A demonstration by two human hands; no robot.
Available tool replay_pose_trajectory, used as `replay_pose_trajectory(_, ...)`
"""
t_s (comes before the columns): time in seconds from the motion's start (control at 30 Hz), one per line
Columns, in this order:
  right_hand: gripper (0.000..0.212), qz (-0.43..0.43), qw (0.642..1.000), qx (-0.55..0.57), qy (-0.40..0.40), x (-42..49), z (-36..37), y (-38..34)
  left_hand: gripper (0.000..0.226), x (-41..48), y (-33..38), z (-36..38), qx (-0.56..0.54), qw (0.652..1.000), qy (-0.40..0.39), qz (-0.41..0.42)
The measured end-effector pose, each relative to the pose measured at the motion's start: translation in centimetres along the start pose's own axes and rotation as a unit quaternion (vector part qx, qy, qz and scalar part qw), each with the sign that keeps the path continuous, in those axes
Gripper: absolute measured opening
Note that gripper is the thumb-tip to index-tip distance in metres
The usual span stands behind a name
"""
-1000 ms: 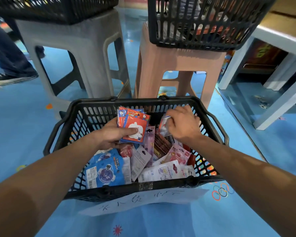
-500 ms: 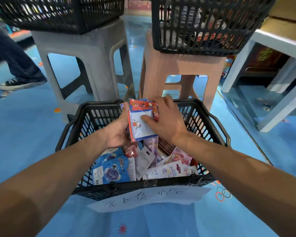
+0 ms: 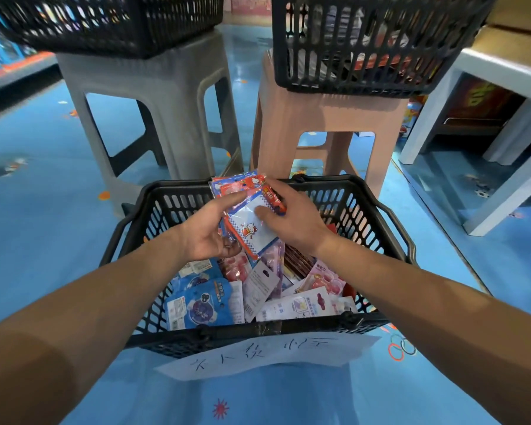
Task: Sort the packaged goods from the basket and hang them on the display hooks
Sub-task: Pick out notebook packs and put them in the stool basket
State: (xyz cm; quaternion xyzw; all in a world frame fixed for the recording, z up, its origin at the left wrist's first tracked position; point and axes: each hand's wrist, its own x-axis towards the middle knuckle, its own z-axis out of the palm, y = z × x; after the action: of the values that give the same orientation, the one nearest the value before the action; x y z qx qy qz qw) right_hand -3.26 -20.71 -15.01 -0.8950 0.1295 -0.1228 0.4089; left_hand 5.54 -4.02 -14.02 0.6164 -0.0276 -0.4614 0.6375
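- The packs [image 3: 246, 217] have been lifted a bit higher over the basket [image 3: 390, 216], and the right hand [image 3: 298, 222] has been brought onto them.
- The stack is held from below by the left hand [image 3: 207, 233], with its fingers curled round it.
- The front pack is pinched by the right thumb and fingers.
- The packs look light, thin, bendy and slippery, so they are best held by their stiff card edges.

Grey stool [image 3: 154, 96] carrying one black crate [image 3: 105, 23], pink stool [image 3: 328, 118] beside it under a second crate [image 3: 365, 41], blue floor [image 3: 37, 225] below, white table [image 3: 436, 108] at right.
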Motion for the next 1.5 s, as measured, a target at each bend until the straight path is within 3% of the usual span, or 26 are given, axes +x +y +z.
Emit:
replay_pose_trajectory(0.1,0.067,0.000,1.000,0.002,-0.022,0.4,-0.7,0.0,0.039,0.6,-0.1,-0.7,0.003,1.000,0.003,-0.003)
replay_pose_trajectory(0.27,0.065,0.020,0.997,-0.074,0.004,0.8,-2.3,-0.5,0.040,0.0,-0.3,-1.3,0.114,0.993,0.027,0.002)
replay_pose_trajectory(0.47,0.080,-0.051,0.995,-0.079,-0.023,-0.7,-1.3,-2.3,0.079,-0.1,-1.0,-1.1,0.151,0.986,-0.074,-0.019)
replay_pose_trajectory(0.57,0.080,-0.048,0.996,-0.070,0.021,-0.9,-0.8,-2.2,0.073,0.3,-1.1,-1.2,0.169,0.980,-0.100,-0.016)
replay_pose_trajectory(0.63,0.077,-0.002,0.998,-0.032,0.054,-0.6,-0.2,-1.4,0.061,0.5,-1.0,-1.2,0.178,0.980,-0.088,-0.018)
replay_pose_trajectory(0.7,0.082,0.085,0.991,0.073,0.069,0.0,0.3,-1.0,0.066,0.5,-1.1,-1.2,0.166,0.982,-0.083,-0.020)
replay_pose_trajectory(0.77,0.099,0.188,0.952,0.237,0.048,0.9,0.6,-0.6,0.072,0.5,-1.2,-1.1,0.150,0.984,-0.091,-0.016)
replay_pose_trajectory(0.83,0.100,0.257,0.896,0.362,-0.022,0.8,0.4,-1.1,0.074,0.5,-1.2,-0.8,0.145,0.984,-0.104,-0.008)
replay_pose_trajectory(0.9,0.099,0.259,0.876,0.407,-0.028,0.6,0.5,-1.6,0.073,0.3,-1.2,-0.2,0.137,0.985,-0.102,0.003)
replay_pose_trajectory(1.0,0.100,0.229,0.872,0.431,0.039,0.6,1.1,-2.1,0.071,-0.1,-1.2,0.7,0.115,0.990,-0.085,0.016)
replay_pose_trajectory(1.17,0.058,0.207,0.879,0.423,0.075,0.4,0.6,-2.9,0.060,-0.3,-1.3,1.2,0.099,0.990,-0.096,0.017)
replay_pose_trajectory(1.3,0.053,0.218,0.870,0.431,0.102,0.1,0.7,-3.3,0.053,-0.2,-1.0,1.0,0.112,0.986,-0.121,-0.013)
replay_pose_trajectory(1.43,0.015,0.205,0.876,0.417,0.126,0.3,0.6,-2.9,0.045,0.0,-1.2,0.9,0.147,0.981,-0.129,-0.006)
replay_pose_trajectory(1.5,0.010,0.201,0.874,0.427,0.115,0.6,0.3,-2.7,0.044,0.1,-1.3,1.2,0.149,0.982,-0.112,0.011)
